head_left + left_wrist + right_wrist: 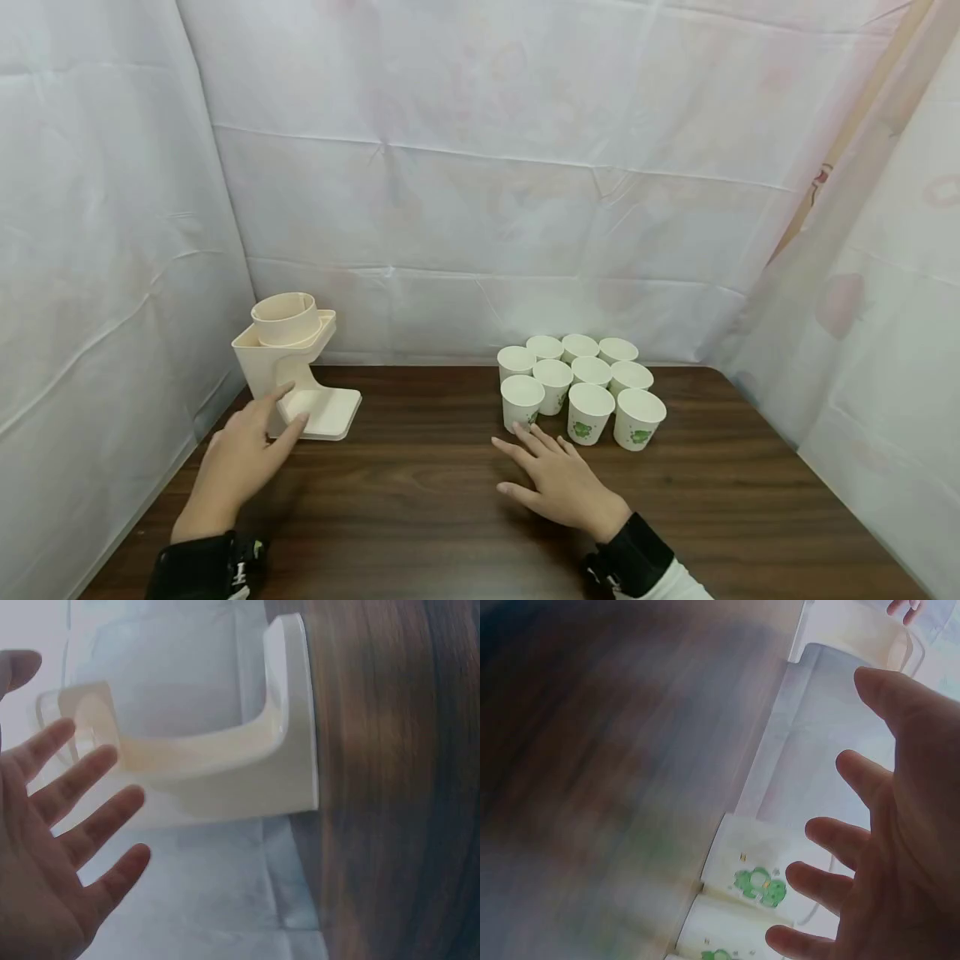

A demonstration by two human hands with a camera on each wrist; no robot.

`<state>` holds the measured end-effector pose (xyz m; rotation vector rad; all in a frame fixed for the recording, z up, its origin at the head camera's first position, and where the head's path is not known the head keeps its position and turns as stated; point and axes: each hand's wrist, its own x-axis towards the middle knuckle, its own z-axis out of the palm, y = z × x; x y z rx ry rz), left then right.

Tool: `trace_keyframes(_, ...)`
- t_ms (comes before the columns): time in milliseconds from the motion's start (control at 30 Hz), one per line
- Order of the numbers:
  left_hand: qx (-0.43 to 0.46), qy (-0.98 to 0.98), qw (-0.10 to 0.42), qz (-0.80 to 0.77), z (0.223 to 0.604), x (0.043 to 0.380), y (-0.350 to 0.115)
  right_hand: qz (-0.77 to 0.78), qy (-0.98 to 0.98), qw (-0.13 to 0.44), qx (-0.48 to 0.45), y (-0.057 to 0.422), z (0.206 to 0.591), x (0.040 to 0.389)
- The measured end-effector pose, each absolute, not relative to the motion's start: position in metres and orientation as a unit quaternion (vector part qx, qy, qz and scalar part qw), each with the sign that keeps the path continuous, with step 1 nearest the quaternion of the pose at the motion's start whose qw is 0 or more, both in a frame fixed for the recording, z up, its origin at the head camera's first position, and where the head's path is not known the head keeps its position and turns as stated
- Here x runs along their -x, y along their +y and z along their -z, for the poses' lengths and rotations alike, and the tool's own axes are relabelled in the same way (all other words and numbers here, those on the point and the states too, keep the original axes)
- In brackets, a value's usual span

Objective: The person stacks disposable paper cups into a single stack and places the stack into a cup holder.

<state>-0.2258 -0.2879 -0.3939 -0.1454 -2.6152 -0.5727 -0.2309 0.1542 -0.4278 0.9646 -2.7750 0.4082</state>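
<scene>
The left hand (240, 454) is held with fingers spread and nothing in its grasp, beside a cream plastic stand (296, 367) at the left of the tabletop (420, 508); whether a fingertip touches it cannot be told. The right hand (558, 483), likewise empty with fingers spread, is just in front of ten white paper cups bunched upright near the back edge.

The main risk seems to lie with the cups. They look light and stand close together, so a right fingertip that catches the front-left cup (519, 406) low on its wall could tip it or shove it into its neighbours. Squeezing too hard would likely buckle its thin side.

At the stand, a sideways push high up could rock it, since its weight appears to sit over one end of the flat base (336, 412). The round collar (288, 331) on top might also shift if knocked; how it is fixed does not show.
</scene>
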Motion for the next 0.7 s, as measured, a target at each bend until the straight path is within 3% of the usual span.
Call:
trace_keyframes(300, -0.031, -0.912, 0.27, 0.308, 0.405, 0.227, -0.303, -0.129, -0.93, 0.05, -0.341, 0.144, 0.43, 0.234)
trace_keyframes(700, -0.095, -0.894, 0.181, 0.398, 0.419, 0.249, -0.313, -0.128, -0.921, 0.019, -0.368, 0.133, 0.428, 0.237)
